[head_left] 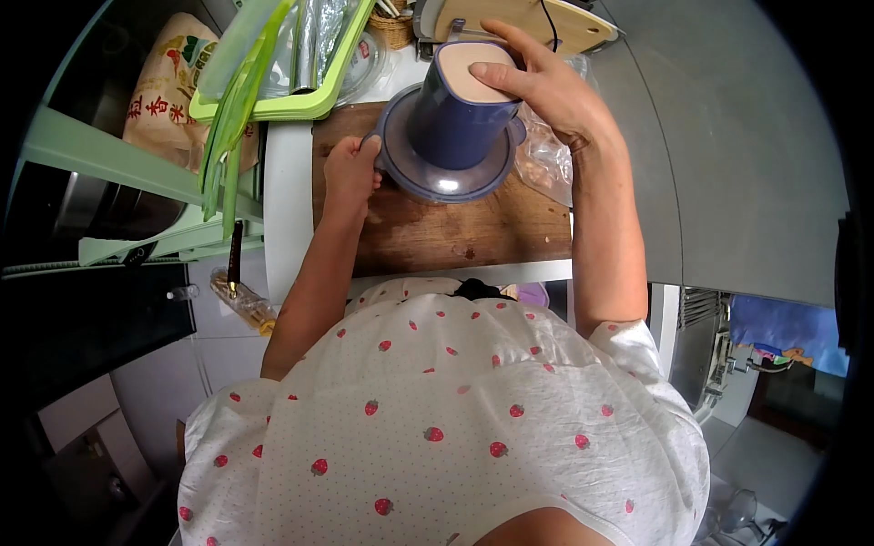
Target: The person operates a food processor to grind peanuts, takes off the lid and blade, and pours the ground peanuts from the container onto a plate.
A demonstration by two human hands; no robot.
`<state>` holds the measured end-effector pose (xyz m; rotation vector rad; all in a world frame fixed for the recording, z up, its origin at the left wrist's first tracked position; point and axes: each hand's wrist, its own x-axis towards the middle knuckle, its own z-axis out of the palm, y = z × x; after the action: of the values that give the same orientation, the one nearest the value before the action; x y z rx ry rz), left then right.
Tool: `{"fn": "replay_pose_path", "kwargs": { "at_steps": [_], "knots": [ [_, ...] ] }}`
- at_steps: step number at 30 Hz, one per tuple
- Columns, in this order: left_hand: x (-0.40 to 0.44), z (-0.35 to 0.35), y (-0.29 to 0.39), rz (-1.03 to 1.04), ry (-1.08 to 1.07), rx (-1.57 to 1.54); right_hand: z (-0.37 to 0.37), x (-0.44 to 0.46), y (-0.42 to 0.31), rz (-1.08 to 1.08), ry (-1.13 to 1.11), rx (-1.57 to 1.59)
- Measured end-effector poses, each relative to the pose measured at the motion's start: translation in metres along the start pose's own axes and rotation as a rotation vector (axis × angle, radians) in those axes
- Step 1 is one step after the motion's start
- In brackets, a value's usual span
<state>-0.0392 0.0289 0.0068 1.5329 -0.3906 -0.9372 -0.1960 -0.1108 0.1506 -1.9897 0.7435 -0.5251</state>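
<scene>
A purple-blue electric food chopper [460,127] stands on a wooden cutting board [464,232]. Its tall motor head has a beige top and sits on a round, see-through lid [446,182] with a blue rim. My right hand [555,86] rests over the motor head, thumb on the beige top and fingers round its far side. At the left rim, my left hand [350,173] is closed on the small side handle of the chopper. What the bowl holds is hidden under the lid and motor head. A clear plastic bag [544,159] lies just right of the chopper, partly behind my right wrist.
To the left, a green-rimmed tray [314,105] holds clear containers and a foil-like roll. Long green leaves [238,118] hang over its edge beside a printed paper bag [164,82]. Cutting boards [519,23] and a wicker basket [393,32] stand at the back. A grey panel [728,136] borders the right.
</scene>
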Motion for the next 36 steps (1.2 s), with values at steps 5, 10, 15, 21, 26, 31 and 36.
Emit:
{"fn": "replay_pose_path", "kwargs": {
  "at_steps": [5,10,15,21,26,31,36],
  "knots": [
    [0.005,-0.002,-0.006,-0.002,0.012,0.010,0.005,-0.005,-0.004,0.007,0.012,0.046],
    [0.003,0.000,-0.003,-0.010,0.008,-0.012,0.006,-0.006,-0.004,0.033,-0.009,0.129],
    [0.007,-0.003,-0.010,-0.008,-0.004,-0.025,-0.003,-0.008,-0.009,0.024,0.022,-0.028],
    [0.006,-0.003,-0.010,0.026,0.005,-0.033,-0.008,-0.009,-0.017,0.026,0.030,-0.028],
    [0.009,-0.002,-0.011,0.024,0.008,-0.030,-0.008,-0.006,-0.013,0.056,0.002,-0.001],
    [0.008,-0.001,-0.009,0.010,-0.004,-0.056,-0.007,-0.002,-0.004,0.022,-0.012,-0.016],
    [0.003,0.001,-0.004,-0.005,0.007,-0.003,-0.007,-0.004,-0.006,0.054,-0.047,0.034]
  ]
}}
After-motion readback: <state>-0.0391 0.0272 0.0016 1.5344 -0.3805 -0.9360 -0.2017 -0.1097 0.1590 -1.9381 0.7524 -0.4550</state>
